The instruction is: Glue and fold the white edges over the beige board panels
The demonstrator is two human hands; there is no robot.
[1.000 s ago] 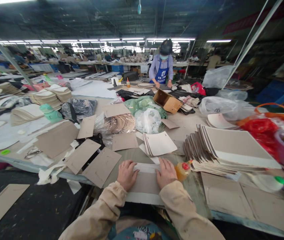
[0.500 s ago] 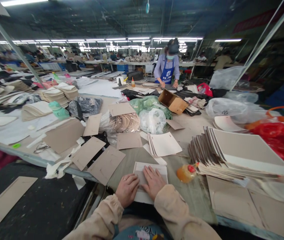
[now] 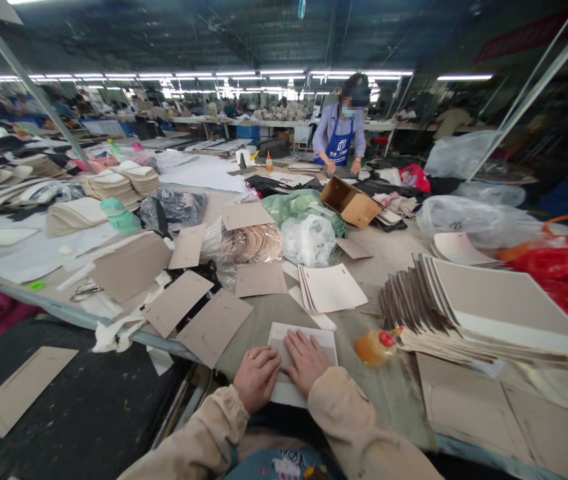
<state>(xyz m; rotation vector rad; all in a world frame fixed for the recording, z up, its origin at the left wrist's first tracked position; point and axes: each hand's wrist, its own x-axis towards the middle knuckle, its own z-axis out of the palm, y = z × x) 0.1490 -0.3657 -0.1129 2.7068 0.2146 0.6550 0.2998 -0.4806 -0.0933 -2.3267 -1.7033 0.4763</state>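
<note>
A white-edged rectangular panel with a grey-beige middle lies flat on the table's front edge, right before me. My right hand rests palm down on it, fingers stretched out flat and pointing away from me. At its left side my left hand lies on the panel with fingers slightly bent and close together; its thumb is hidden. Neither hand lifts the panel. Just right of it stands a squat bottle of amber liquid with a red cap. Behind the panel sits a small stack of cream panels.
At right a large fanned stack of grey-and-white panels reaches toward the front edge. Loose beige boards lie at left near scissors. An open cardboard box and plastic bags lie farther back. A co-worker stands across the table.
The view has shifted slightly. My right hand has barely moved on the panel, and my left hand stays at its left side. At the far left edge, another person's hand has come into view.
</note>
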